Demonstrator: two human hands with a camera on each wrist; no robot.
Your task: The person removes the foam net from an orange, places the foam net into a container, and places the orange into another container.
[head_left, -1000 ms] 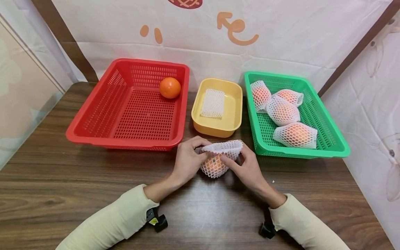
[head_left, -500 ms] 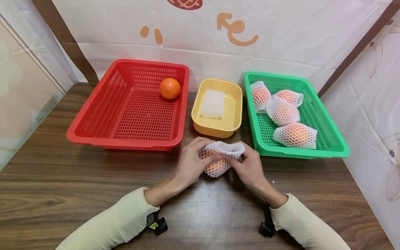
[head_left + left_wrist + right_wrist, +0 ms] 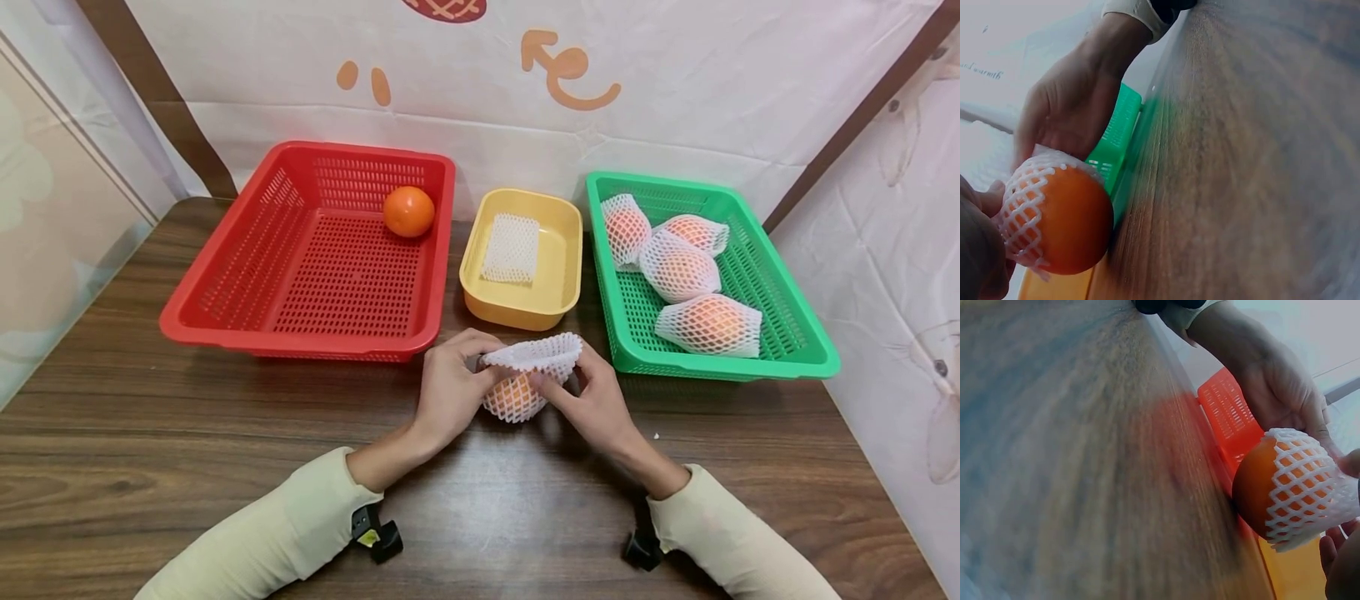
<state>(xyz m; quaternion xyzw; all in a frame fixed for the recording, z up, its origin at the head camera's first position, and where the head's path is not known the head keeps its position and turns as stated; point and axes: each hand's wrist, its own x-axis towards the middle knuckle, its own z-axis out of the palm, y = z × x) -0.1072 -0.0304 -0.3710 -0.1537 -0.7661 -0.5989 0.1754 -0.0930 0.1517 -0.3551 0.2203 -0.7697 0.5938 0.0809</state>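
An orange (image 3: 1082, 225) sits partly inside a white foam net sleeve (image 3: 551, 354) just above the wooden table, in front of the yellow tub. Both wrist views show the orange's lower part bare, below the mesh. My left hand (image 3: 448, 392) pinches the sleeve's rim from the left. On the other side my right hand (image 3: 596, 400) grips the rim too, its thumb on the mesh over the fruit. Between the hands, the top of the sleeve gapes. In the head view, fingers behind the net are hidden.
A red basket (image 3: 300, 340) at the back left holds one bare orange (image 3: 408, 212). The yellow tub (image 3: 517, 315) contains a flat foam net (image 3: 512, 248). At the right, a green basket (image 3: 720, 367) holds several net-wrapped fruits (image 3: 681, 265). A patterned cloth hangs behind.
Half a second ago my left thumb reached over the fruit to my right thumb; it has since drawn back left. The sleeve's rim spreads wider again. Baskets and tub stay put.
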